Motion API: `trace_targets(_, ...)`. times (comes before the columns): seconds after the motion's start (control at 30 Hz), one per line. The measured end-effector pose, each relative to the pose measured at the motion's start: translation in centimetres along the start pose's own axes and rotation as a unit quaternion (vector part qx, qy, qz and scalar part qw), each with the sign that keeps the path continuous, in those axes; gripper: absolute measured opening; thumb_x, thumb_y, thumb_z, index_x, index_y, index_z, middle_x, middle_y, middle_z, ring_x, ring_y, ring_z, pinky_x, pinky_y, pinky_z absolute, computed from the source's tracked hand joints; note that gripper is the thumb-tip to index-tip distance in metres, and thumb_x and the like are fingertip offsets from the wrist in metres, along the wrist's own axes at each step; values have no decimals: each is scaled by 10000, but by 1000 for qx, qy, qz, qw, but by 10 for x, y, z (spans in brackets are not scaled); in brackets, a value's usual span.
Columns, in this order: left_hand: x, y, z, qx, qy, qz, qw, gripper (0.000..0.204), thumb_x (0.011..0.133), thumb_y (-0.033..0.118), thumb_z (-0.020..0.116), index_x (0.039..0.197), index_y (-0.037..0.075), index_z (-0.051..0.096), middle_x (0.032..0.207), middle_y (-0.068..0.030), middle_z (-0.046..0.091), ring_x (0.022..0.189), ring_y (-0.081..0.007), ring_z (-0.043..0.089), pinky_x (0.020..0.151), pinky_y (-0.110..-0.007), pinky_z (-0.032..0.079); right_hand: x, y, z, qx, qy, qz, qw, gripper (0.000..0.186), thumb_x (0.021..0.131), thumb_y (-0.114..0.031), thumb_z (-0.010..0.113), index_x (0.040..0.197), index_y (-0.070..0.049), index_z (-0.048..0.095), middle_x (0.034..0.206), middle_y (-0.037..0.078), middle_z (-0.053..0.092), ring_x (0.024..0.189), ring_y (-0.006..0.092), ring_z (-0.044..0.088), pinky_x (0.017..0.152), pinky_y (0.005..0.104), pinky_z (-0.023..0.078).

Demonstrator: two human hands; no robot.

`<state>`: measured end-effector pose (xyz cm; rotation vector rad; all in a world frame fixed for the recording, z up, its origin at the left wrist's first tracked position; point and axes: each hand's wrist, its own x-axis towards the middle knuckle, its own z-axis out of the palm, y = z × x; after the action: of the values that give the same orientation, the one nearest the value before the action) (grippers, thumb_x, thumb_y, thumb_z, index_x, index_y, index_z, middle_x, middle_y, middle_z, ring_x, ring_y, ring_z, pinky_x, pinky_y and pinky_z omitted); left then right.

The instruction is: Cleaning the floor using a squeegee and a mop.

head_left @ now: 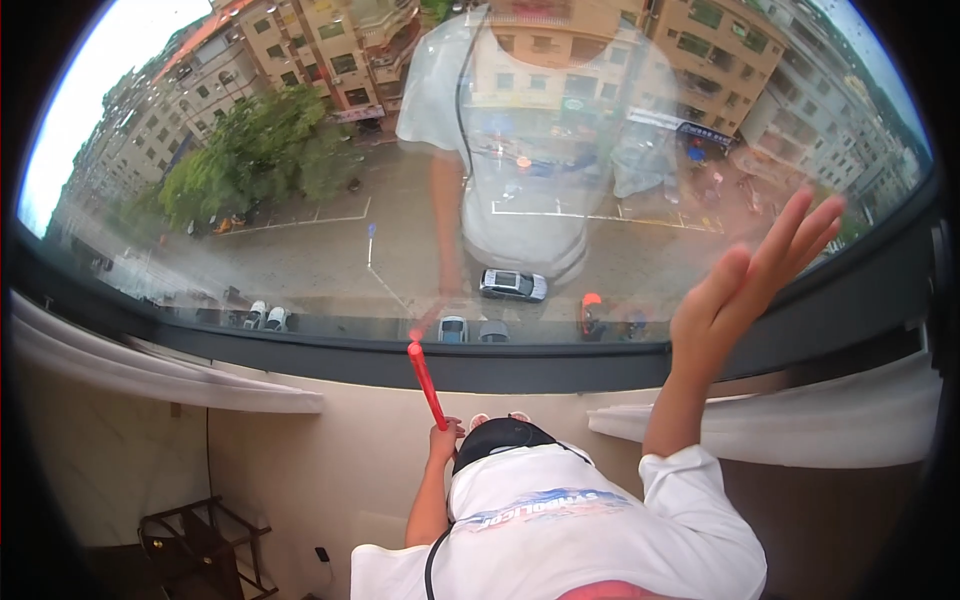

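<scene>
My left hand hangs low beside my hip, gripping a red rod near its lower end; the rod's tip reaches up to the window sill line, where a pale red reflection meets it. My right hand is raised at the right in front of the window glass, fingers stretched and holding nothing; whether it touches the pane, I cannot tell. The glass has drops and shows a reflection of my white-shirted body.
A dark window frame curves across the view, with white curtains at both sides. A dark wooden chair stands at lower left by the wall. Beyond the glass are buildings, a tree and parked cars on a street far below.
</scene>
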<state>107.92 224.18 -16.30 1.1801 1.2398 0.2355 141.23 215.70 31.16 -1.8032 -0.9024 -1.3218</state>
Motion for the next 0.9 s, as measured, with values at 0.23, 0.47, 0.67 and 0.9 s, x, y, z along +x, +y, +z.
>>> trace_targets(0.23,5,10,5,29,-9,-14,999,248,864,156,498,931,-45,627,756,-163,659,715,-235,672,666,-320,547,20,12,-39,115,-24,-64,991,647,991,-364,264,1457,-43,-49,1475,189,247,1348,340,287,1120,470,25)
trace_targets(0.47,5,-7,3,25,-4,-18,1000,277,886,184,468,972,-41,607,778,-147,643,715,-218,660,674,-321,536,-21,-16,-27,18,-93,52,994,642,992,-366,283,1464,-69,-34,1495,194,190,1376,335,221,1117,467,4)
trace_targets(0.67,0,14,2,65,13,16,998,282,864,209,506,958,-33,616,780,-147,657,720,-223,664,693,-322,538,15,-23,-23,11,0,17,1000,645,992,-378,278,1456,-32,-6,1486,179,236,1385,317,202,1111,472,31)
trace_targets(0.9,0,-4,6,11,43,-10,999,281,839,257,506,762,11,618,719,-119,653,694,-203,653,627,-338,494,-16,-23,-9,21,-11,27,999,612,1001,-306,280,1452,-29,-26,1475,196,252,1365,331,249,1115,421,100)
